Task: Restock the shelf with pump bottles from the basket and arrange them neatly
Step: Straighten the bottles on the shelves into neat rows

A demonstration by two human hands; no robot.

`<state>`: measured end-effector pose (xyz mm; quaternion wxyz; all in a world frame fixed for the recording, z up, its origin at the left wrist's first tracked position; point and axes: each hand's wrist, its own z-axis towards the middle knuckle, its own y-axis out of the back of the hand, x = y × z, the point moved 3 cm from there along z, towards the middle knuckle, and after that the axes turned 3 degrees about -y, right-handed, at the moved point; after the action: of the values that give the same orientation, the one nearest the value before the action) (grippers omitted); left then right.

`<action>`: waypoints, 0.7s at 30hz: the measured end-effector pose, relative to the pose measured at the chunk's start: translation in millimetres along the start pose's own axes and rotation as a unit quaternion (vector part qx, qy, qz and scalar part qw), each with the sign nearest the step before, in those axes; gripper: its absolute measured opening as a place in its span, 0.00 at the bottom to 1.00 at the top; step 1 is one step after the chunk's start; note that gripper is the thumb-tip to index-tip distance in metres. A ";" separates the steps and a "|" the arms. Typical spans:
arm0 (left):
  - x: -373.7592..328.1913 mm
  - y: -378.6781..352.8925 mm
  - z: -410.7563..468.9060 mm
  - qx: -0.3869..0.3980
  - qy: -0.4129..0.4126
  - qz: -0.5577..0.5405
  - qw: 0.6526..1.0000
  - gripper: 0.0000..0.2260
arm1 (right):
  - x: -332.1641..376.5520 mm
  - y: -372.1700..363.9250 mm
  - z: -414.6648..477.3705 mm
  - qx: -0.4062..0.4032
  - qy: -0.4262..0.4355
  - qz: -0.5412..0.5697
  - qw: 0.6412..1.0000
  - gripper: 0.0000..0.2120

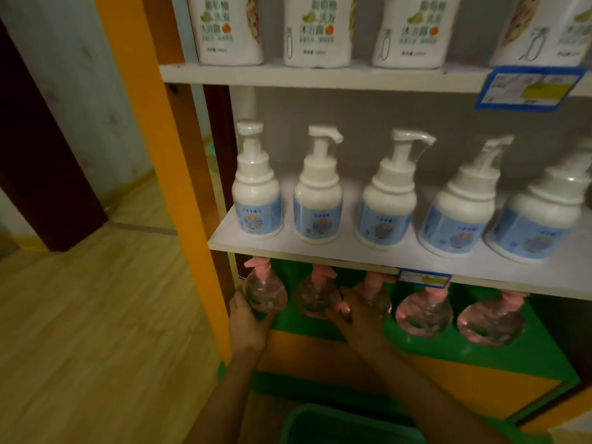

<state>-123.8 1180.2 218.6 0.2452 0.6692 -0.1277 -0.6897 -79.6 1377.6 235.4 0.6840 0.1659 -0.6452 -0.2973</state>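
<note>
Five clear round pump bottles stand on the green shelf. The left hand cups the end bottle; the right hand wraps the third bottle. Smooth, bulbous, probably slippery: grip low. The white shelf overhangs their pink pumps; the basket waits below.

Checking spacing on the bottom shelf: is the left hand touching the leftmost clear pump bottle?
Touching. The head view shows the left hand cupped against the lower left side of the leftmost clear pump bottle, with no gap visible between them.
</note>
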 end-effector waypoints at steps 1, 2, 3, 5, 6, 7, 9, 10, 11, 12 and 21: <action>0.9 -2.3 5.8 0.006 -0.012 -0.006 1.000 0.38 | -1.9 -3.1 3.5 0.011 0.001 -0.001 1.000 0.21; 2.3 -4.5 10.8 0.010 -0.023 -0.008 1.000 0.38 | -3.0 -5.1 7.0 0.018 0.000 -0.007 1.000 0.22; 3.6 -6.8 14.7 0.011 -0.026 -0.011 1.000 0.39 | -3.5 -6.3 10.4 0.024 0.001 -0.013 1.000 0.22; 4.1 -10.0 19.8 0.004 -0.021 -0.020 1.000 0.40 | -1.2 -7.9 15.6 0.037 0.000 -0.016 0.999 0.23; 3.2 -11.4 21.9 -0.001 -0.020 -0.023 1.000 0.41 | -0.8 -9.2 18.2 0.041 -0.003 -0.015 0.999 0.23; 1.4 -12.5 23.6 -0.006 -0.019 -0.022 1.000 0.41 | 0.7 -10.0 19.7 0.043 -0.006 -0.013 0.999 0.24; -1.2 -14.8 27.1 -0.014 -0.012 -0.016 1.000 0.40 | 2.3 -11.3 21.7 0.045 -0.010 -0.012 0.999 0.24; -2.6 -15.9 28.2 -0.018 -0.007 -0.009 1.000 0.39 | 2.5 -11.9 22.5 0.044 -0.011 -0.013 0.999 0.24; -3.5 -16.6 28.8 -0.023 -0.002 -0.001 1.000 0.39 | 2.8 -12.0 23.2 0.045 -0.012 -0.012 0.999 0.24; -4.0 -17.6 29.0 -0.029 0.000 0.007 1.000 0.39 | 2.1 -12.4 25.2 0.044 -0.010 -0.012 0.999 0.24; -2.5 -18.2 29.4 -0.030 -0.010 0.031 0.999 0.39 | -4.2 -16.2 34.9 0.054 -0.008 -0.068 0.996 0.26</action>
<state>-155.9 1192.4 213.7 0.2854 0.6500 -0.1302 -0.6922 -116.9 1373.2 226.1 0.6470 0.2444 -0.6527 -0.3091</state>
